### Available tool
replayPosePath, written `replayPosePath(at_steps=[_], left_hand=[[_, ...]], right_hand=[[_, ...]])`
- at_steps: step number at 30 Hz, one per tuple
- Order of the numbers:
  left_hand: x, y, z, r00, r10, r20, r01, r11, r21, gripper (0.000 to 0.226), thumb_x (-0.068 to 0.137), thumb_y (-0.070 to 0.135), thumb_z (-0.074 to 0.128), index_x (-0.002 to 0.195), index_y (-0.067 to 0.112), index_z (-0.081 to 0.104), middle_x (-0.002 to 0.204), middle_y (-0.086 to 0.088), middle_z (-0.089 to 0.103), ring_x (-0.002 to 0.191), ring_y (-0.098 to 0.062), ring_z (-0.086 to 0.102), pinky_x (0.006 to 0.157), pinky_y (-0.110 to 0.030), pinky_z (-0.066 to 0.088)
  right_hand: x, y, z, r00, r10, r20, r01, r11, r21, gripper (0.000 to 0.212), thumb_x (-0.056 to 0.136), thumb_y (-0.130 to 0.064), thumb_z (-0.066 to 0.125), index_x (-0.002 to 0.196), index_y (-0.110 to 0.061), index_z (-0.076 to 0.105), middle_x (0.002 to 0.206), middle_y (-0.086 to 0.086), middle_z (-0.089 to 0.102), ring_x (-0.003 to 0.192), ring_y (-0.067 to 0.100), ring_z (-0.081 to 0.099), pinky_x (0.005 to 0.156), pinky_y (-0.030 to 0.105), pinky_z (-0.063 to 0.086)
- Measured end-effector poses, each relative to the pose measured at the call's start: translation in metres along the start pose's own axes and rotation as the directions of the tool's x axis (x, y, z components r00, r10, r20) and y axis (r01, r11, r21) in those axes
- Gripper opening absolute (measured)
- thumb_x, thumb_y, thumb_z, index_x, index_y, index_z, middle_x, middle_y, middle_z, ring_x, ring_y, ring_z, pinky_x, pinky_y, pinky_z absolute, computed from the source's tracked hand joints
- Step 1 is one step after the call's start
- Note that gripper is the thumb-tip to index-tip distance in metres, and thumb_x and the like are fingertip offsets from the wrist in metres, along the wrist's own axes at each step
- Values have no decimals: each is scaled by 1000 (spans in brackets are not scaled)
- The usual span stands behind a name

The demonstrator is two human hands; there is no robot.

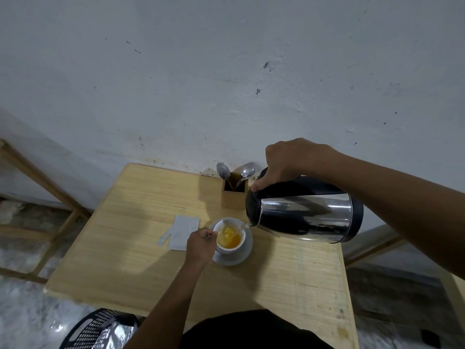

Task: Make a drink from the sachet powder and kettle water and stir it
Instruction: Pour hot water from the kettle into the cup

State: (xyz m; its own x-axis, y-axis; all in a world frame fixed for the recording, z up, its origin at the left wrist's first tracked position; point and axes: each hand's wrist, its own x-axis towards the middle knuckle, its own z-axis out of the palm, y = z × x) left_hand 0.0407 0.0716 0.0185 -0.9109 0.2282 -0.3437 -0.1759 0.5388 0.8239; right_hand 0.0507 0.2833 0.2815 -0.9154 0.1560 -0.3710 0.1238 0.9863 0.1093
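Note:
A white cup (232,248) stands on a white saucer (245,255) in the middle of the wooden table (141,248). Orange liquid fills part of the cup. My left hand (200,246) is closed on the cup's handle at its left side. My right hand (286,163) grips the black handle of a steel kettle (305,216), tilted to the left above the table. Water runs from its spout into the cup. The torn silver sachet (182,231) lies flat just left of my left hand, with its torn-off strip (163,238) beside it.
A wooden holder (234,199) with spoons and a fork stands at the table's back edge, against the white wall. A black perforated basket (98,329) holding foil wrappers sits on the floor at the lower left. Wooden frames stand on both sides of the table.

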Motion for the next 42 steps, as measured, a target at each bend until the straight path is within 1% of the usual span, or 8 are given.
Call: replayPosePath(at_steps=[10,19,23,26,29,34,40,42], left_hand=[[-1,2,0,1000,-11,2,11,1000,-12,18,90,14,58,84,3,71,79,-10,68,82,-23,63,73,-27,42],[-1,3,0,1000,-7,1,7,1000,13,19,90,14,58,85,2,71,79,-10,67,81,-23,63,73,-28,42],[-1,2,-1,1000,15,4,-15,999,37,22,89,14,58,78,0,70,77,-16,70,80,-28,64,72,-32,45],[-1,1,-1,1000,24,3,-24,999,43,22,89,14,58,77,0,70,79,-17,71,80,-28,64,71,-31,45],[-1,1,-1,1000,28,-3,-28,999,33,20,89,14,59,82,1,71,83,-16,72,82,-27,65,72,-29,44],[0,0,-1,999,36,-6,-36,999,29,19,90,14,59,84,0,71,85,-17,72,84,-27,65,76,-32,48],[-1,1,-2,1000,25,9,-25,999,21,18,90,13,59,85,0,71,84,-16,71,83,-25,64,72,-27,43],[-1,1,-3,999,27,16,-28,999,24,17,90,13,59,83,1,70,83,-16,71,81,-24,63,72,-27,42]], right_hand=[[0,0,0,1000,-4,5,4,1000,-8,67,63,-83,61,70,-18,47,69,-2,58,62,15,55,56,29,38],[0,-1,-4,1000,-13,-6,13,1000,-10,64,67,-80,61,69,-17,46,67,-2,57,59,14,52,53,28,32],[-1,-2,-4,1000,-13,-8,13,1000,-11,63,68,-79,60,71,-18,45,70,-2,57,61,13,51,52,28,31],[0,-1,-3,1000,-8,-8,8,1000,-1,64,67,-81,60,72,-18,47,71,-2,58,62,13,52,52,28,30],[1,0,-2,1000,-4,-11,5,1000,17,65,67,-82,59,70,-18,45,68,-3,56,61,13,52,54,29,33],[2,2,2,1000,14,-23,-13,999,38,69,64,-84,59,67,-17,46,64,-2,56,58,15,52,55,29,35],[0,7,7,999,40,-36,-36,996,84,70,62,-85,58,60,-18,40,58,-3,50,54,16,47,56,29,37],[-1,14,10,998,57,-40,-52,991,123,72,60,-87,57,59,-16,42,56,-3,50,53,17,47,56,30,37]])
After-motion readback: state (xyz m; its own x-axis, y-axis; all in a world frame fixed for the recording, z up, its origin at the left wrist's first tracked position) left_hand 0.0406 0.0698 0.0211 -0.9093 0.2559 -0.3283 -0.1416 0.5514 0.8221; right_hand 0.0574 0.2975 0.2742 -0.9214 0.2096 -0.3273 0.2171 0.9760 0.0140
